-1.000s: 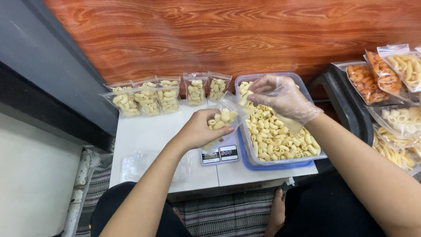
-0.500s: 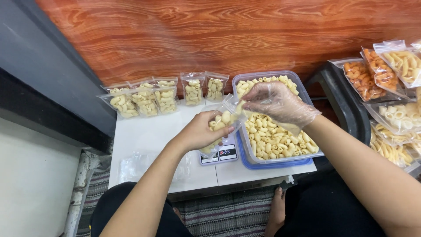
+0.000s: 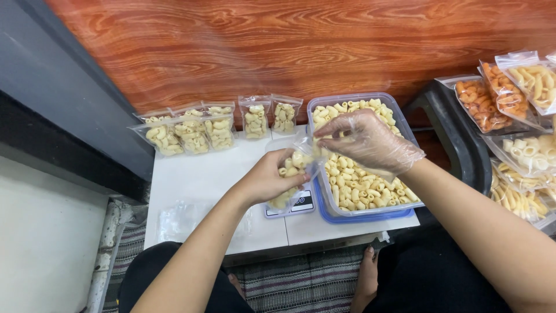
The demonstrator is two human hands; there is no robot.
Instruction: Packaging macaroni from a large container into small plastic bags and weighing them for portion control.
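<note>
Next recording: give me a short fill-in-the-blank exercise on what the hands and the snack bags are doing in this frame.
1. The left hand holds a small clear bag partly filled with pale ____ pieces.
2. The right hand wears a clear plastic ____.
3. The big clear tub has a ____ base.
4. The filled bags lean against the ____ wall.

Missing words: pasta-shaped; glove; blue; wooden

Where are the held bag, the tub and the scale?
Bag (image 3: 292, 165), head view, on its filled middle above the left hand's fingers.
Tub (image 3: 315, 105), head view, on its far left rim.
Scale (image 3: 301, 203), head view, on its display panel.
</note>
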